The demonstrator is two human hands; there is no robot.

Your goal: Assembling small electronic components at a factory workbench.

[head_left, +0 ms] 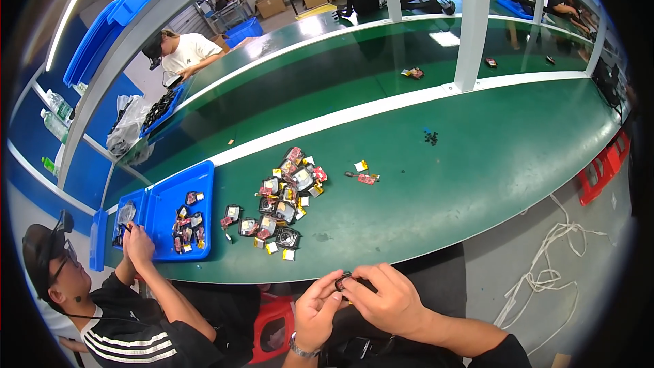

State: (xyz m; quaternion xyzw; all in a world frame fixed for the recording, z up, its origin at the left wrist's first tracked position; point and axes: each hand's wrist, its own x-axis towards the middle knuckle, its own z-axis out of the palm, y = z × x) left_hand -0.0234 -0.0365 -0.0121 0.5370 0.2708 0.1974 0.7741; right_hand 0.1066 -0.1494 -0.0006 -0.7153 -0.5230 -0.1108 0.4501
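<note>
Just off the table's near edge, my left hand (pixel 317 310) and my right hand (pixel 385 298) meet around a small dark electronic device (pixel 343 280). Fingers of both are closed on it, so most of its body is hidden; a dark rim and a bit of reddish inside show. Beyond my hands, to the left, a heap of similar opened devices (pixel 285 211) lies on the green table (pixel 381 232). These have black housings, red circuit boards and silver battery packs with yellow tape. Farther off lies a loose red circuit board (pixel 368 179) with a battery pack (pixel 361 165) beside it.
At left, a co-worker (pixel 129 313) reaches over a blue tray (pixel 208 197) holding several devices. Small black parts (pixel 431 138) lie farther right. A white post (pixel 473 27) rises from the table's divider. White cable (pixel 545 276) and a red stool (pixel 605 170) are on the right.
</note>
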